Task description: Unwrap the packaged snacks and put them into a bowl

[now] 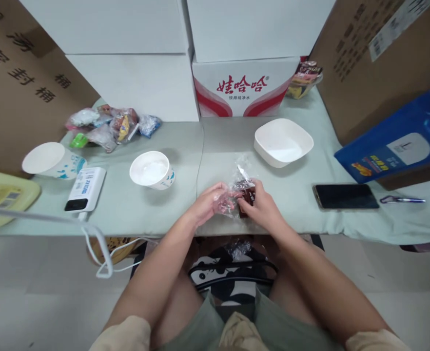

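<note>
My left hand (211,201) is closed, with crinkled clear plastic wrap (243,170) gathered over and around its fingertips. Opposite it, my right hand (264,207) grips a small dark brown packet (249,196) with pale lettering, thumb on the near side. The plastic touches the packet and stands up above it, so its exact edges are hard to make out. Both hands are over the front of the table, between a white paper cup (151,170) on the left and a white rounded-square bowl (283,144) farther back on the right.
On the left are another paper cup (52,160), a white power bank (86,189) with a cable, and a pile of wrapped snacks (112,126). A phone (345,196), a pen (402,200) and a blue bottle (398,139) are on the right. White cartons (244,90) line the back.
</note>
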{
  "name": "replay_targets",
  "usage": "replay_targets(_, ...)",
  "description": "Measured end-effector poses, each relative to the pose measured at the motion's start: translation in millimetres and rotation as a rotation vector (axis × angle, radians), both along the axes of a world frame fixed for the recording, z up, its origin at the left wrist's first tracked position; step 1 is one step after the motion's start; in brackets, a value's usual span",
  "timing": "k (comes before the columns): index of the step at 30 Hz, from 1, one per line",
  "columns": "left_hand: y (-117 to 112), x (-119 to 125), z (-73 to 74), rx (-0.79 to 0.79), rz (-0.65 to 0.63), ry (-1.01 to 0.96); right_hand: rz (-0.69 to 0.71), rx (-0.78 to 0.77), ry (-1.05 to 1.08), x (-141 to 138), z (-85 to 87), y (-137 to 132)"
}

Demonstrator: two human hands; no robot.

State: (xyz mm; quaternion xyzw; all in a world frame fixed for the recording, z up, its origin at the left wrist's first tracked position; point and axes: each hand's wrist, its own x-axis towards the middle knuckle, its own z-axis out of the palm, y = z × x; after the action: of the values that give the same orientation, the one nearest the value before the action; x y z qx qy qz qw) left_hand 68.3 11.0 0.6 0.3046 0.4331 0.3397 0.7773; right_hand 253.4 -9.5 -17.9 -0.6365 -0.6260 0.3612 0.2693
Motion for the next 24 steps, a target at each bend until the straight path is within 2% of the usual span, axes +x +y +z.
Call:
replay_targets(2, 2, -1, 0.0, 0.012, 0.071, -0.011, -0.009, -0.025, 0.168, 3, -3.7, 3)
replay_targets(4, 6, -6, 0.3, 0.026, 0.208, -0.018, -0.038, -0.055, 0.333, 8, -1.8, 2)
replay_targets(7, 12, -16, 0.6, 0.020, 0.416, -0.004, -0.092, -0.078, 0.415, 22, 16.0, -2)
replay_targets(9, 14, -22, 0.3, -0.011, 0.487, 0.023, -0.091, -0.039, 0.374, 37, 35.5, 0)
replay_targets(11, 15, -26, -0.2, -0.032, 0.483, 0.030, -0.109, 0.045, 0.262, 51, 56.3, 15)
replay_targets(13, 14, -28, -0.9, -0.022, 0.447, 0.013, -0.185, 0.151, 0.082, 63, 72.7, 45)
replay_targets(15, 13, -30, -2.0, 0.004, 0.418, -0.003, -0.264, 0.216, -0.089, 69, 80.9, 86)
replay_targets(17, 12, -30, -3.4, 0.018, 0.402, -0.010, -0.254, 0.218, -0.261, 69, 80.2, 126)
replay_targets(19, 10, -30, -4.9, 0.025, 0.385, -0.013, -0.193, 0.142, -0.391, 65, 73.1, 154)
replay_targets(21, 9, -29, -6.1, 0.031, 0.367, -0.015, -0.137, 0.057, -0.440, 61, 63.0, 169)
replay_targets(24, 9, -29, -6.7, 0.041, 0.353, -0.002, -0.107, -0.020, -0.362, 61, 48.4, 174)
